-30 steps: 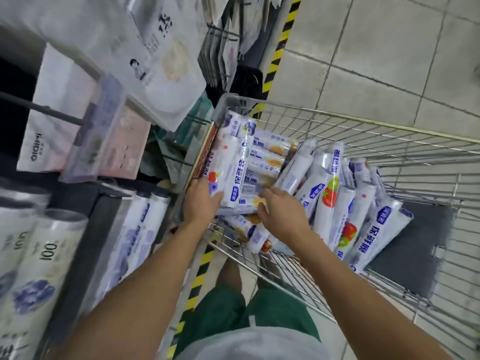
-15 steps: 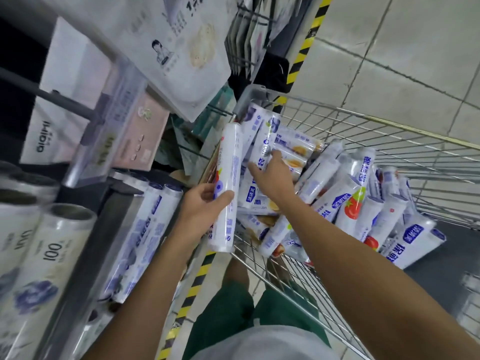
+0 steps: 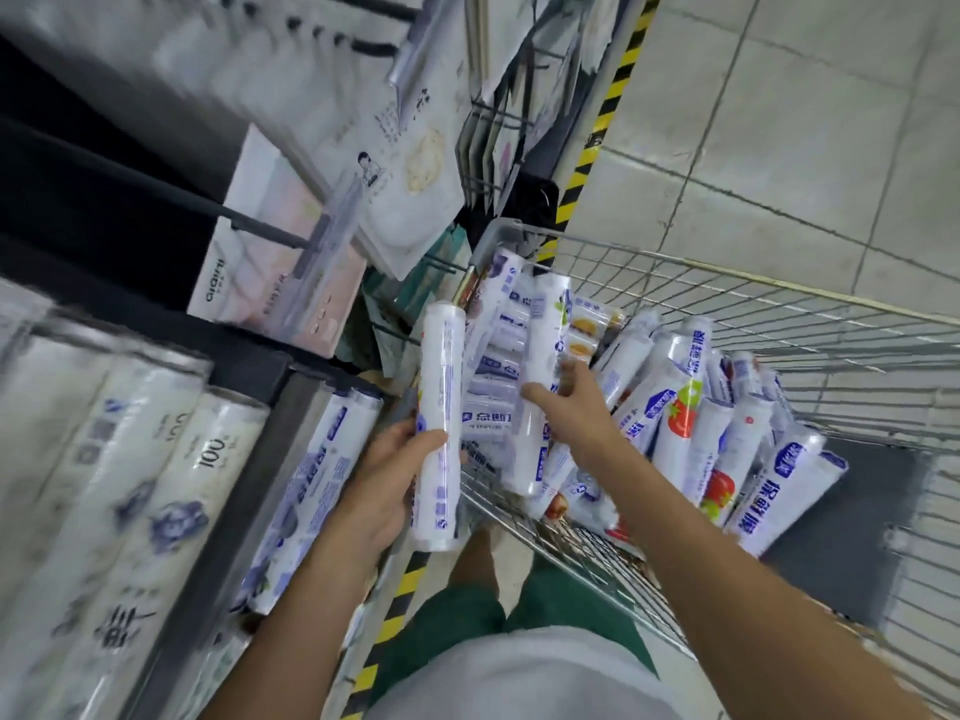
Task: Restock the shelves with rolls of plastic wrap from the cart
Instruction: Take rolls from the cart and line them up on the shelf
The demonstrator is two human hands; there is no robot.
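Note:
My left hand [image 3: 387, 480] grips one white roll of plastic wrap [image 3: 440, 402] upright, just left of the wire cart [image 3: 779, 309], above the gap between cart and shelf. My right hand [image 3: 574, 407] is inside the cart, fingers curled round a second white roll [image 3: 540, 345] that stands tilted above the pile. Several more rolls [image 3: 675, 407] with blue labels and tomato pictures lie heaped in the cart. On the shelf at the left, matching rolls [image 3: 311, 491] lie in a row.
Larger rolls marked 100 [image 3: 171, 491] fill the near-left shelf. Boxed goods [image 3: 275, 262] and hanging packets [image 3: 415, 163] sit above them on pegs. A yellow-black striped line [image 3: 602, 122] runs along the tiled floor beside the shelving. My green shorts [image 3: 519, 610] show below.
My left hand has drawn its roll a little further out toward the shelf side. My right hand has closed on another roll and raised it from the pile. The view has swung left.

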